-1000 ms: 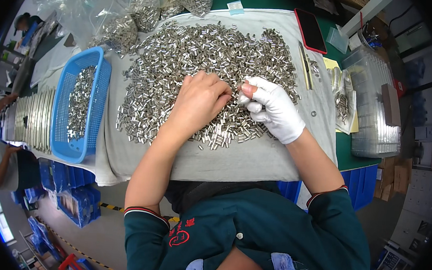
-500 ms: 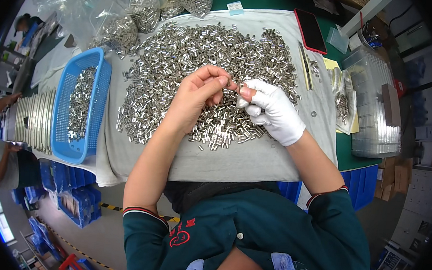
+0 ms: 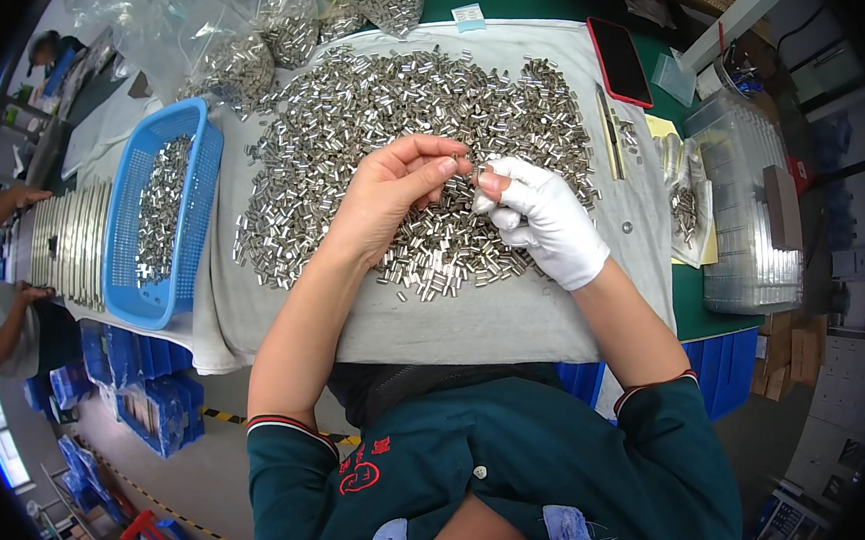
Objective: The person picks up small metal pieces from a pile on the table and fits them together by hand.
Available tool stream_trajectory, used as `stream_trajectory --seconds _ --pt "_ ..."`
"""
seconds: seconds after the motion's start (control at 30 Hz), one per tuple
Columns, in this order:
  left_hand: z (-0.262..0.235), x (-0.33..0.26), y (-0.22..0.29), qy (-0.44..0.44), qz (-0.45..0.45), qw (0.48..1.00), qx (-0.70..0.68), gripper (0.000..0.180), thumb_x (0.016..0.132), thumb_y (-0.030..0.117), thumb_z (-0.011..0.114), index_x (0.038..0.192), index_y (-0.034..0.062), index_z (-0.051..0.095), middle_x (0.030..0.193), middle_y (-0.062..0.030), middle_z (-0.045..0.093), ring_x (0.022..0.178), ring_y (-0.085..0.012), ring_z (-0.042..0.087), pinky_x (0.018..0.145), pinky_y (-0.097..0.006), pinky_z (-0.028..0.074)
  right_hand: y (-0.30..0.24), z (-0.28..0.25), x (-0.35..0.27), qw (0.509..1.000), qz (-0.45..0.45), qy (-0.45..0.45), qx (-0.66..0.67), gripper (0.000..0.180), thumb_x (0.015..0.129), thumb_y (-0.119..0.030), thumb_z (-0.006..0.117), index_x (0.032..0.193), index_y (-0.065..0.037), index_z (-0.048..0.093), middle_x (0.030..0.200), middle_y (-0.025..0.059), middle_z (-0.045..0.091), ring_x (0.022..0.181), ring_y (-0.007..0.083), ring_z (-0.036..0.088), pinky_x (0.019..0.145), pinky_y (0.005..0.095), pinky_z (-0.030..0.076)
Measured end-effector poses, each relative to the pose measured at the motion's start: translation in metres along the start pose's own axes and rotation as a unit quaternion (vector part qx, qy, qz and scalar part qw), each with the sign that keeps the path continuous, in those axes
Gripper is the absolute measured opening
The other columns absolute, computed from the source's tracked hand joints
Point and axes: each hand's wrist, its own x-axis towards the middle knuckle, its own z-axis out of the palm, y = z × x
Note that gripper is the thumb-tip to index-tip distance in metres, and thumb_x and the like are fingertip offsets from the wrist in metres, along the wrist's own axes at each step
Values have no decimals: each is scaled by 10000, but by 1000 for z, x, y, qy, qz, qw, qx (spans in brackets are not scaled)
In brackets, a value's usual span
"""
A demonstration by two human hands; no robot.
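R hand (image 3: 549,216) closed on cyl (image 3: 476,172), axis unclear, approx 3 o'clock of L hand (image 3: 394,185); L grip can't tell

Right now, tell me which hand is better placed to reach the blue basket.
Left, most likely: the left hand is nearer the blue basket, which stands left of the metal pieces. The gloved right hand is farther across.
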Motion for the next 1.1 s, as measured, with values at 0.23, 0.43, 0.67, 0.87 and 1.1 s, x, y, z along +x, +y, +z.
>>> stream_trajectory --seconds 0.23,0.43,0.67,0.87,1.1 --pt "2 -2 -2 -45 0 999 13 173 801 79 603 964 28 579 889 -24 604 750 -47 516 681 -172 418 0 1 0 999 -12 8 -41 162 816 -230 595 847 -77 556 703 -41 517 523 -8 390 407 136 262" --pt "3 -2 -2 -57 6 998 6 163 794 64 607 947 27 566 900 -29 586 825 -76 534 768 -196 429 0 1 0 998 -26 8 -61 147 812 -223 599 835 -83 558 686 -40 519 517 -6 390 416 142 264" --pt "4 1 -8 -57 63 996 15 143 782 56 624 902 33 551 873 -4 573 733 -34 502 679 -165 418 -3 3 -2 997 -23 12 -79 171 822 -222 578 879 -61 579 700 -36 541 517 -10 396 410 130 267" --pt "3 -1 -11 -29 151 975 161 172 750 93 668 870 36 559 816 33 522 570 -7 348 517 -147 313 -2 1 -3 998 -23 -1 -60 231 839 -276 544 882 -52 581 699 -33 544 519 -10 406 405 128 287" --pt "7 -3 -10 -3 229 922 313 180 711 112 690 838 48 580 777 11 461 530 -34 352 482 -179 310 2 -4 1 996 -16 -9 -83 234 842 -287 550 859 -55 576 680 -25 536 499 -12 404 395 122 297"
